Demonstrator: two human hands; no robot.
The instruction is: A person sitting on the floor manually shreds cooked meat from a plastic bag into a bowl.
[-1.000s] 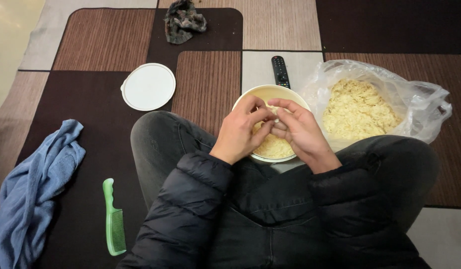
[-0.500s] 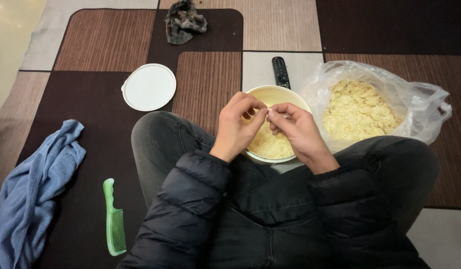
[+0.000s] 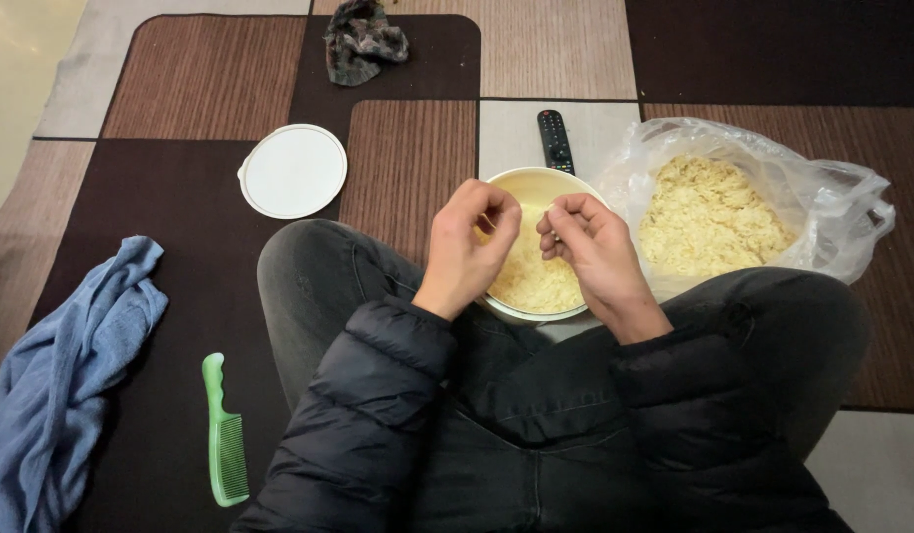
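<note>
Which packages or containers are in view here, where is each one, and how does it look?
Plastic bag: right of the bowl on the carpet, clear, open, crumpled, full of pale yellow flakes.
Bowl: under both hands, round, cream, partly filled with the same flakes.
Lid: left on the carpet, round, flat, white.
No labels, signs or screens show.

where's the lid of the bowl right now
In the head view, the round white lid lies flat on the patterned rug, up and to the left of the bowl, beyond the person's left knee.
</note>
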